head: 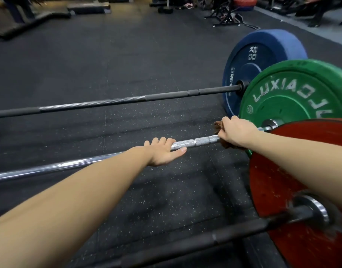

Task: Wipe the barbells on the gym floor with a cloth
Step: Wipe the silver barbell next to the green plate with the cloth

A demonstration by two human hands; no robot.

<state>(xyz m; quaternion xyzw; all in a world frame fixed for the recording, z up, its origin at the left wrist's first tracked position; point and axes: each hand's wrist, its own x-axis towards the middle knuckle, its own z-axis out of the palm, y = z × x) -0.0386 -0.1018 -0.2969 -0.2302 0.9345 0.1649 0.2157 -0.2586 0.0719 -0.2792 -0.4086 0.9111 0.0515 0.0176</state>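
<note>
On the gym floor (127, 55), the right hand (236, 132) has its fingers wrapped around a brown cloth (217, 126), clamping it to the chrome barbell (197, 141) beside a green bumper plate (294, 101) lettered "LUXIAOJU". The left hand (162, 151) hooks its fingers over the same bar, thumb straight. Behind, a blue plate (249, 60) reads "KG".

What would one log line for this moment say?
wiping middle barbell | right hand grips cloth on it | left hand holds it
</note>
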